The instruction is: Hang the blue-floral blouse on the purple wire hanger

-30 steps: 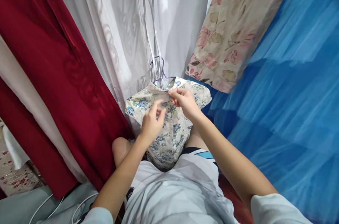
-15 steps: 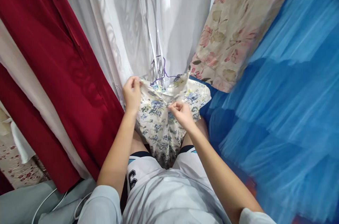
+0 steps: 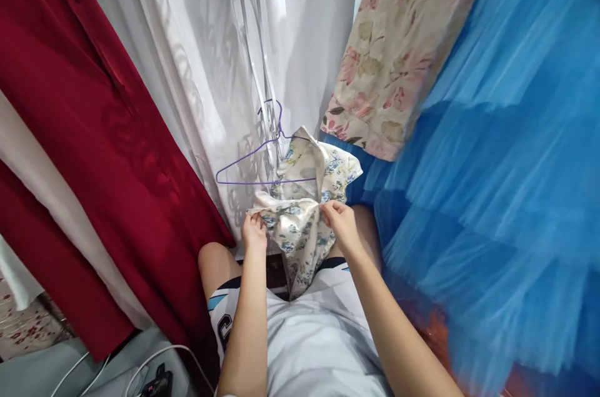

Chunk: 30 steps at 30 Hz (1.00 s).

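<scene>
A white blouse with a blue floral print (image 3: 302, 228) hangs by one shoulder from a purple wire hanger (image 3: 244, 182). The hanger's left arm is bare, while its right arm sits inside the garment. My left hand (image 3: 255, 231) is closed on the blouse's loose left shoulder edge, below the hanger. With a pinch, my right hand (image 3: 338, 219) grips the front edge of the blouse near its middle. The lower part of the blouse drops between my knees. White straps (image 3: 262, 59) hang down behind the hanger's hook.
Dark red cloth (image 3: 107, 128) hangs at left and white cloth (image 3: 197, 72) behind. A beige floral garment (image 3: 379, 72) and a blue tulle skirt (image 3: 478, 184) hang at right. A white cable (image 3: 164, 350) and a small black device (image 3: 159, 382) lie at lower left.
The blouse's left shoulder has come off the hanger, baring its left arm. My left hand has moved down and slightly right with that edge; my right hand has shifted slightly right and down.
</scene>
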Each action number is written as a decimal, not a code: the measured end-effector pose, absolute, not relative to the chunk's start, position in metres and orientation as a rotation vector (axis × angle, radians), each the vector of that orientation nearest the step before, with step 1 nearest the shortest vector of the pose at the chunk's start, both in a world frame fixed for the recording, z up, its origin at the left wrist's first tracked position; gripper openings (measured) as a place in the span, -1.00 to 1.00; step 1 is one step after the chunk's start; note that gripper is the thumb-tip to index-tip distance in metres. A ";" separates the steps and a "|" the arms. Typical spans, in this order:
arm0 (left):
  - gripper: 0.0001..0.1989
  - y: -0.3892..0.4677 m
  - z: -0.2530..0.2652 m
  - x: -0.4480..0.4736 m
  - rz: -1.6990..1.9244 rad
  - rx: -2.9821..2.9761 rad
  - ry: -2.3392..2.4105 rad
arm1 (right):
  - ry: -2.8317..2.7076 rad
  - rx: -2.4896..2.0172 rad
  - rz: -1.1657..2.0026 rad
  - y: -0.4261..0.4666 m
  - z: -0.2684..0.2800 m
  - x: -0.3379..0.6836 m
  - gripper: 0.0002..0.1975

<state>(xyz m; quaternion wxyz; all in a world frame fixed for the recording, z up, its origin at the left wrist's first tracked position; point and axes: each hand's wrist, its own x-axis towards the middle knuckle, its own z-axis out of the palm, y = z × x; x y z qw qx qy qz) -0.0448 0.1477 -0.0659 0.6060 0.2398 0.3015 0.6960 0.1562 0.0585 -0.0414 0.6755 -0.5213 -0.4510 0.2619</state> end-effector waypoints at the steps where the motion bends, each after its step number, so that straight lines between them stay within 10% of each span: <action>1: -0.82 0.143 -0.066 -0.038 1.584 0.541 0.685 | -0.994 -1.204 0.565 0.058 -0.045 0.167 -0.68; 11: -0.73 0.090 -0.024 -0.006 1.378 1.259 0.429 | -1.083 -1.536 0.570 0.063 -0.090 0.185 -0.85; 19: -0.72 0.057 -0.015 0.001 1.334 1.819 0.430 | -1.594 -1.000 1.212 0.017 -0.030 0.154 -0.69; 26: -0.33 0.057 -0.022 -0.014 0.866 1.771 0.373 | -1.140 -0.894 1.404 -0.002 -0.005 0.143 -0.64; 30: -0.46 0.076 -0.048 -0.030 0.567 1.979 0.532 | -1.022 -0.922 1.288 -0.011 0.005 0.172 -0.68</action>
